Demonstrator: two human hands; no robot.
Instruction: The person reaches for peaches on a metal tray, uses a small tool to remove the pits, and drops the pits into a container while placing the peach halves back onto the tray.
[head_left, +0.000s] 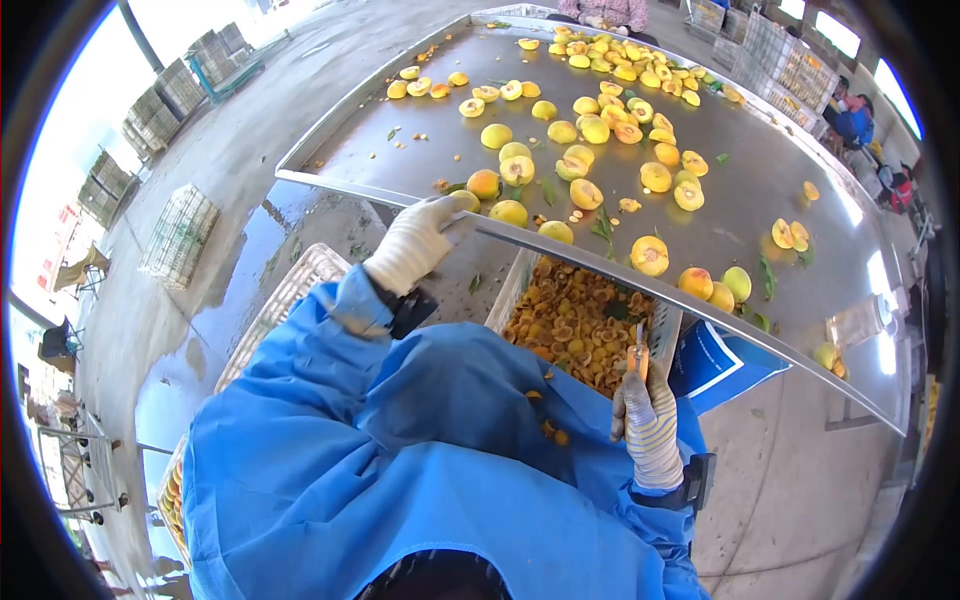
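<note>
My left hand [415, 243], in a whitish knit glove, is at the near edge of the metal table [400, 160]. Its thumb and fingers close around a yellow peach [466, 200], which they partly hide. In a striped, dirty glove, my right hand [648, 420] is low over my lap. It grips a small knife [638, 358] with an orange handle, its short metal blade pointing up. Beyond the blade, below the table edge, stands a crate [508, 290] full of peach pits and scraps [565, 320]. Several peaches and cut halves [585, 193] lie across the tabletop.
A blue box or bag [715, 365] stands right of the crate under the table. A clear container [858, 320] lies at the table's right end. White crates [300, 295] are on my left, and a stack [790, 75] stands behind. Another person [610, 14] sits across the table.
</note>
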